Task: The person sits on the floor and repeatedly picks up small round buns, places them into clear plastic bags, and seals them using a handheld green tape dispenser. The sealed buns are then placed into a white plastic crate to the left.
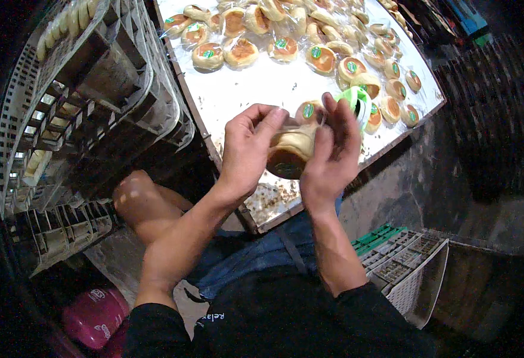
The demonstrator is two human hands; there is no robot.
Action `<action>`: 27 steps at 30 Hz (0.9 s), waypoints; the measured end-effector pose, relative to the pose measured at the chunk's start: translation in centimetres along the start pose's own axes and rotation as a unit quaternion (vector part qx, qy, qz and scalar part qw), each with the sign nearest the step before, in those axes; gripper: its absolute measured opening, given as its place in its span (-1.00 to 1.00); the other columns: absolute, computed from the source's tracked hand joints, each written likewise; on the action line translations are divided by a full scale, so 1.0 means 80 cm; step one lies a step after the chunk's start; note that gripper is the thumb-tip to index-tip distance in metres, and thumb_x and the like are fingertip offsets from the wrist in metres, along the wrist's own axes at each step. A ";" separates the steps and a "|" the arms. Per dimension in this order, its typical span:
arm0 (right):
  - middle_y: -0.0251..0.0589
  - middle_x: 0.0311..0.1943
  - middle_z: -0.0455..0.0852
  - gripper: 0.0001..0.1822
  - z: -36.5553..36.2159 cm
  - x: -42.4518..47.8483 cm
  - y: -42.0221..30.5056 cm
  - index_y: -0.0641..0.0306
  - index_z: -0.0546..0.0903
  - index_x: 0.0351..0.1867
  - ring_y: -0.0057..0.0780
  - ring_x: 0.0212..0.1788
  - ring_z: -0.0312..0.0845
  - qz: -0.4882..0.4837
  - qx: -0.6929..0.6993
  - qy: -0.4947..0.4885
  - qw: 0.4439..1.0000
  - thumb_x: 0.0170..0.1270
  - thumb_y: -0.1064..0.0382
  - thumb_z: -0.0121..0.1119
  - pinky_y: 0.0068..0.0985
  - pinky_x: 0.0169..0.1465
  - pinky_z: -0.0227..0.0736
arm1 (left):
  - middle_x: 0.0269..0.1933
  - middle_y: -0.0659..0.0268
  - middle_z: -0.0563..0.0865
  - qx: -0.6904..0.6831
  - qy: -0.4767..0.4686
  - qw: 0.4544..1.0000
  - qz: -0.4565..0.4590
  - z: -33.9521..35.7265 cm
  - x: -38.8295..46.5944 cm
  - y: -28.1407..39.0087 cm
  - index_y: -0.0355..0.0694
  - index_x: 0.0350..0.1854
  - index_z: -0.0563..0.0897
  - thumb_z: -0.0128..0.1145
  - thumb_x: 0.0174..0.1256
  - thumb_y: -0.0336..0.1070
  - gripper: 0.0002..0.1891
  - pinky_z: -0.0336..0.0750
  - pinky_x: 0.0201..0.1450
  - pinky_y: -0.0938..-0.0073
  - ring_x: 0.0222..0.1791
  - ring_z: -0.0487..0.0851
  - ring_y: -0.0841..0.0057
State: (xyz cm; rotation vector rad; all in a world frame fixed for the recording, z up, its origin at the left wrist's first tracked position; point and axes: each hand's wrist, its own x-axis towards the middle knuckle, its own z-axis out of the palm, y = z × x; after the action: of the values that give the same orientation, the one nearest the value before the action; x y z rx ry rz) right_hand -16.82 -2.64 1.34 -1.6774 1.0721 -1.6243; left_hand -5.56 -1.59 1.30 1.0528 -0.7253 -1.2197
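A round browned bun in clear plastic is between my hands, above the near corner of the white tabletop. My left hand pinches the gathered wrapper at the bun's upper edge between thumb and fingers. My right hand is blurred, its thumb beside the bun's right side and its fingers raised and spread; its grip is unclear. Just behind lies another wrapped bun bearing a green label. A bright green plastic holder, partly hidden by my right fingers, stands beside my right hand.
Many wrapped buns cover the table's far and right sides. Stacked plastic crates rise close on the left, some holding pale buns. More crates stand at lower right. A magenta object lies at lower left.
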 end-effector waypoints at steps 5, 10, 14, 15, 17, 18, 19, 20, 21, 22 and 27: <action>0.02 0.15 0.58 -0.50 0.010 -0.022 -0.002 0.32 0.46 0.22 -0.10 0.09 0.59 0.140 -0.042 -0.099 0.984 0.24 0.35 0.24 -0.37 0.09 0.49 | -0.27 0.30 0.68 0.159 0.036 0.977 0.135 0.000 -0.005 0.011 -0.32 -0.16 0.55 0.09 0.41 -0.35 -0.86 0.52 -0.07 0.54 -0.25 0.63 0.55; -0.05 -0.18 0.66 -0.59 -0.006 0.005 0.005 0.27 0.55 0.03 -0.26 -0.21 0.64 -0.018 -0.095 -0.158 0.983 0.11 0.45 0.31 -0.41 -0.13 0.51 | -0.23 0.33 0.60 0.184 -0.075 0.953 0.230 -0.035 0.016 0.001 -0.28 -0.12 0.50 0.17 0.34 -0.37 -0.83 0.47 -0.05 0.57 -0.15 0.55 0.60; -0.14 -0.34 0.60 -0.72 -0.005 0.020 -0.010 0.27 0.59 -0.16 -0.24 -0.31 0.58 -0.012 -0.101 -0.159 0.982 0.06 0.51 0.30 -0.39 -0.22 0.48 | -0.26 0.26 0.62 0.116 -0.038 0.992 0.045 -0.028 0.007 0.012 -0.26 0.14 0.35 0.25 0.26 -0.40 -0.54 0.50 -0.22 0.68 -0.24 0.56 0.68; -0.14 -0.35 0.60 -0.76 -0.007 0.021 -0.008 0.27 0.60 -0.20 -0.24 -0.32 0.57 -0.039 -0.134 -0.173 0.975 0.06 0.51 0.30 -0.39 -0.23 0.48 | -0.27 0.25 0.62 0.126 -0.012 0.992 0.022 -0.027 0.004 0.012 -0.26 0.18 0.32 0.27 0.25 -0.40 -0.49 0.50 -0.24 0.70 -0.26 0.57 0.69; -0.11 -0.28 0.57 -0.80 -0.009 0.018 -0.001 0.28 0.60 -0.25 -0.20 -0.26 0.52 -0.061 -0.178 -0.180 0.966 0.06 0.48 0.30 -0.35 -0.20 0.45 | -0.26 0.25 0.64 0.162 -0.021 0.985 0.055 -0.028 0.000 0.014 -0.27 0.01 0.50 0.33 0.18 -0.36 -0.62 0.53 -0.22 0.58 -0.31 0.60 0.59; -0.10 -0.26 0.56 -0.80 -0.008 0.017 0.002 0.28 0.60 -0.26 -0.18 -0.23 0.51 -0.083 -0.184 -0.167 0.965 0.06 0.48 0.30 -0.33 -0.18 0.45 | -0.24 0.24 0.64 0.218 -0.049 0.972 0.070 -0.033 0.000 0.016 -0.27 -0.06 0.55 0.34 0.16 -0.36 -0.67 0.54 -0.17 0.52 -0.27 0.61 0.54; -0.09 -0.24 0.55 -0.81 -0.007 0.017 0.004 0.29 0.61 -0.27 -0.17 -0.21 0.50 -0.105 -0.190 -0.155 0.964 0.06 0.48 0.30 -0.32 -0.16 0.44 | -0.22 0.24 0.64 0.274 -0.077 0.955 0.085 -0.039 0.000 0.018 -0.27 -0.13 0.60 0.36 0.15 -0.35 -0.72 0.54 -0.13 0.45 -0.23 0.61 0.49; -0.02 -0.18 0.53 -0.83 -0.007 0.024 0.006 0.31 0.60 -0.29 -0.10 -0.12 0.48 -0.116 -0.175 -0.163 0.964 0.06 0.45 0.31 -0.30 -0.09 0.43 | -0.14 0.23 0.65 0.422 -0.073 0.864 0.265 -0.048 0.004 0.013 -0.26 -0.32 0.66 0.39 0.09 -0.30 -0.81 0.46 0.05 0.26 -0.05 0.57 0.35; -0.04 -0.13 0.56 -0.88 -0.007 0.031 0.012 0.33 0.58 -0.35 -0.20 -0.08 0.50 -0.122 -0.170 -0.176 0.962 0.12 0.39 0.30 -0.35 -0.07 0.43 | -0.08 0.23 0.63 0.458 -0.013 0.822 0.337 -0.042 0.003 0.015 -0.23 -0.35 0.65 0.41 0.06 -0.28 -0.79 0.37 0.15 0.22 0.07 0.49 0.28; -0.07 -0.10 0.57 -0.89 -0.005 0.024 0.023 0.32 0.58 -0.36 -0.29 -0.06 0.50 0.005 -0.010 -0.156 0.988 0.16 0.37 0.29 -0.38 -0.05 0.42 | -0.12 0.26 0.63 0.385 0.020 0.874 0.294 -0.036 -0.002 0.010 -0.23 -0.40 0.63 0.39 0.09 -0.29 -0.82 0.39 0.07 0.31 -0.01 0.51 0.36; -0.15 -0.01 0.53 -0.76 0.047 -0.009 0.006 0.27 0.46 -0.05 -0.46 0.00 0.48 0.184 0.209 0.061 0.959 0.27 0.48 0.13 -0.50 -0.02 0.48 | -0.31 0.39 0.55 0.071 0.129 0.981 0.127 -0.022 0.005 -0.016 -0.21 -0.41 0.46 0.26 0.22 -0.42 -0.81 0.36 -0.18 0.62 -0.28 0.43 0.68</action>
State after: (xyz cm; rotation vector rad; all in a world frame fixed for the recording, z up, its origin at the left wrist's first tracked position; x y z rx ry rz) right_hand -13.16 -2.78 0.11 -1.0480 0.9466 -1.5833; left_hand -4.39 -1.52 -0.60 1.1699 -0.7264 -0.8044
